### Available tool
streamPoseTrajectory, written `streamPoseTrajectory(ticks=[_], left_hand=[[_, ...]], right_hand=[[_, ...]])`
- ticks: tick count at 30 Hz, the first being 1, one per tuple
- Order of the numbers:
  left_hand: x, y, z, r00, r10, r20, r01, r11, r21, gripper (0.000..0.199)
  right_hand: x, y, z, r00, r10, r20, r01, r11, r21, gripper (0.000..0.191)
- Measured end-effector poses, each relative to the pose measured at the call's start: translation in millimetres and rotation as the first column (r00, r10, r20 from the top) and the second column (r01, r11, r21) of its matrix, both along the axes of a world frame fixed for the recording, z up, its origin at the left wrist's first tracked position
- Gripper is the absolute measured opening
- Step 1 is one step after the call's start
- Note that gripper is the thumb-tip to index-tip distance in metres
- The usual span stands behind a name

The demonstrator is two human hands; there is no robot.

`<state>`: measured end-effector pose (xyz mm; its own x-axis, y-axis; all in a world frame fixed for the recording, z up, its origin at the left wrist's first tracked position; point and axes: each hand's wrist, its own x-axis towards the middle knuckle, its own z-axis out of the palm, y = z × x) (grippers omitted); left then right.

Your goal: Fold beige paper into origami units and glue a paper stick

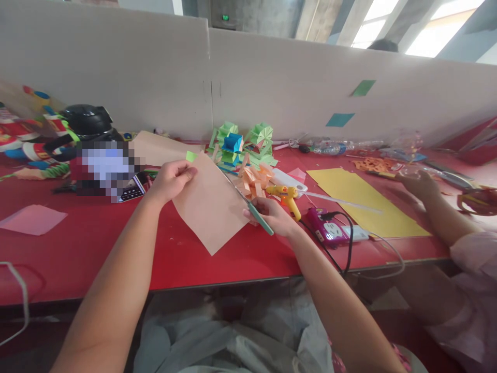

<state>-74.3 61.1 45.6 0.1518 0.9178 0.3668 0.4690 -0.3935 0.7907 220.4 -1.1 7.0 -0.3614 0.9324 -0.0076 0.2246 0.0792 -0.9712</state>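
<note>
The left forearm (116,274) is angled up from the lower left of the frame, the left hand (174,181) pinched near the center. From the lower right, the right forearm (337,290) is extended, the right hand (274,213) curled closed right of center.

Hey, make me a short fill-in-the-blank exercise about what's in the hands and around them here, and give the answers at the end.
1. The person's left grip holds a peach sheet above a tabletop coloured ____.
2. The person's right grip holds a tool whose handle is ____.
3. The glue gun near the right grip is mostly ____.
4. Pieces of coloured paper on the white partition number ____.

Missing words: red; green; yellow; two.
</note>
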Motion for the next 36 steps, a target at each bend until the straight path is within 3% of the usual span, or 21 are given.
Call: streamPoseTrajectory(ticks=[23,36], left_hand=[[-1.4,4.0,-4.8,1.000,-0.002,-0.028,0.003,0.999,0.049,0.024],[-1.2,3.4,-5.2,1.000,0.005,-0.014,-0.004,0.999,0.033,0.023]], right_hand=[[3.1,3.7,-10.7,0.997,-0.054,0.054,0.051,0.996,0.069,0.057],[3.4,3.2,-10.0,0.994,-0.067,0.084,0.064,0.997,0.029,0.056]])
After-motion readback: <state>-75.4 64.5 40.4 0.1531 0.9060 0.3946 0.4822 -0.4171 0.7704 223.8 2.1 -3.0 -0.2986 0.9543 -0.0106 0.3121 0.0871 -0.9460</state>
